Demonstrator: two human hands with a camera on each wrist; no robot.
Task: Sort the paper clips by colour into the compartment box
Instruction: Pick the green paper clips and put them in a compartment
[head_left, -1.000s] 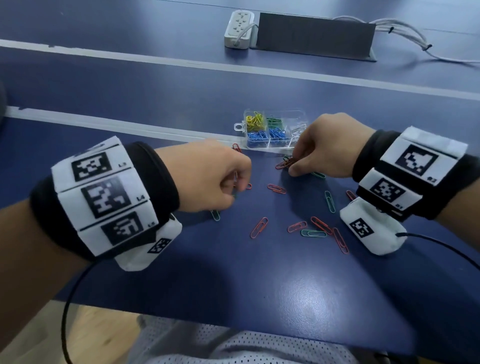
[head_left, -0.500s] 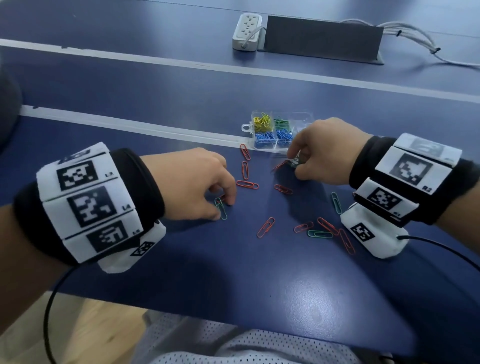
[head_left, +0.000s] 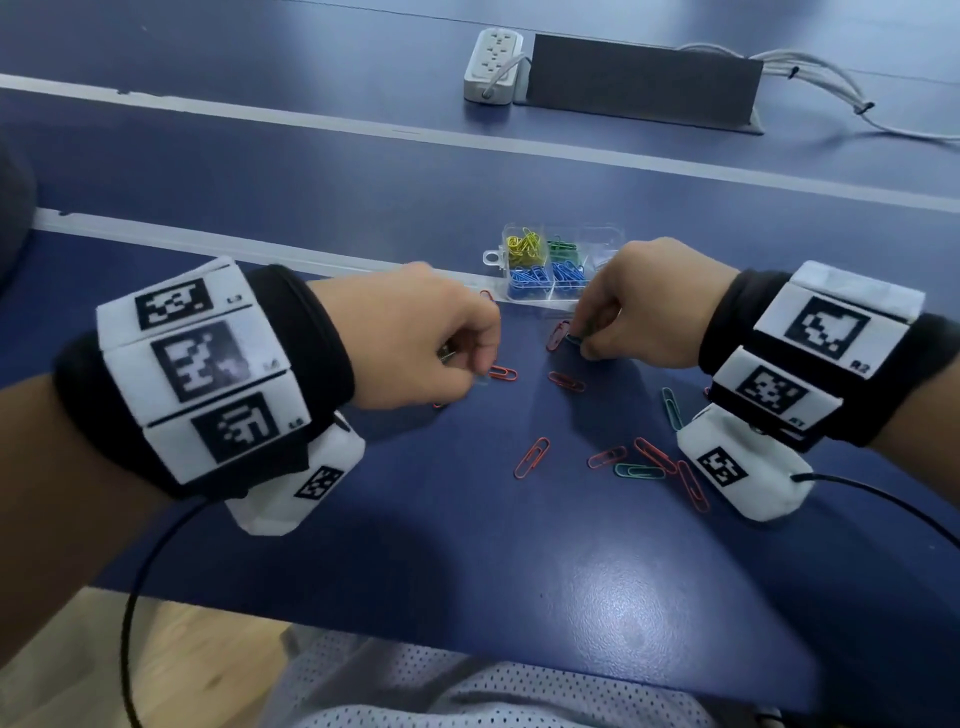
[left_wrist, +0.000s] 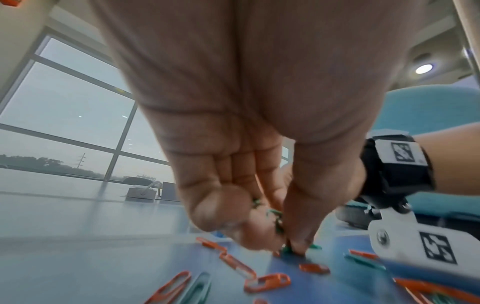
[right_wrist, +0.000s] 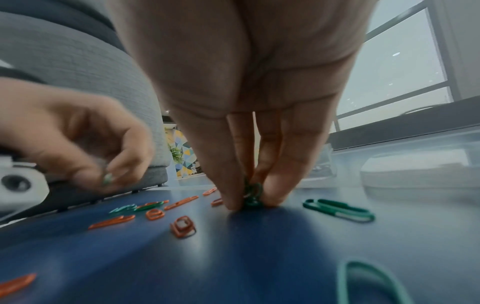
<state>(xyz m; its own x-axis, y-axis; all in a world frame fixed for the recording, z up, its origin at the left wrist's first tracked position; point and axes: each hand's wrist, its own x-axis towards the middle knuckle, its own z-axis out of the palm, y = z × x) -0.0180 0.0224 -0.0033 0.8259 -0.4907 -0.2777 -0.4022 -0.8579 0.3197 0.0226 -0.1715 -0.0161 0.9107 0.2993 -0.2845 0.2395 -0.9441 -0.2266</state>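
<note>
Your left hand is curling down onto the blue table, thumb and fingertips pinching green paper clips, probably bunching one colour for a single trip. Red paper clips are lying loose between your wrists, near the table's front edge, so you are working with little margin on that side. Your right hand is pinching another green clip upright against the surface, likely to get under the flat wire. The clear compartment box is sitting just beyond your right knuckles, already holding yellow, green and blue clips in separate cells. Between your hands and the box the path is lying short and open.
</note>
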